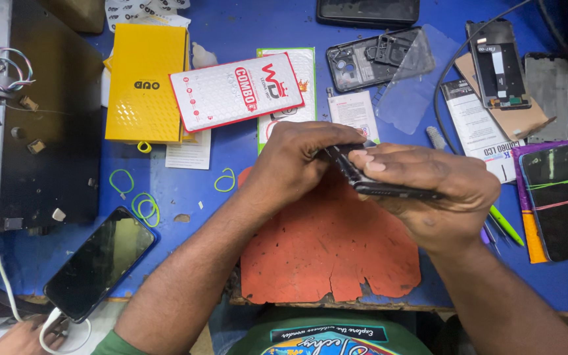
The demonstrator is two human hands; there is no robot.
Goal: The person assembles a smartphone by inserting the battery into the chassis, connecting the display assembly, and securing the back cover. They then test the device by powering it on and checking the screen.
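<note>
near, the worn orange mat (327, 253) lies at six o'clock. above its top edge, left hand (294, 164) and right hand (438, 190) both clench a dark phone (389, 186) edge-on; steady thumb pressure seems wise. a yellow box (144, 82) sits at ten o'clock.

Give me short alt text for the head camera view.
Both hands, left hand and right hand, grip a dark phone edge-on above a worn orange mat on a blue table strewn with phone parts and boxes.
</note>
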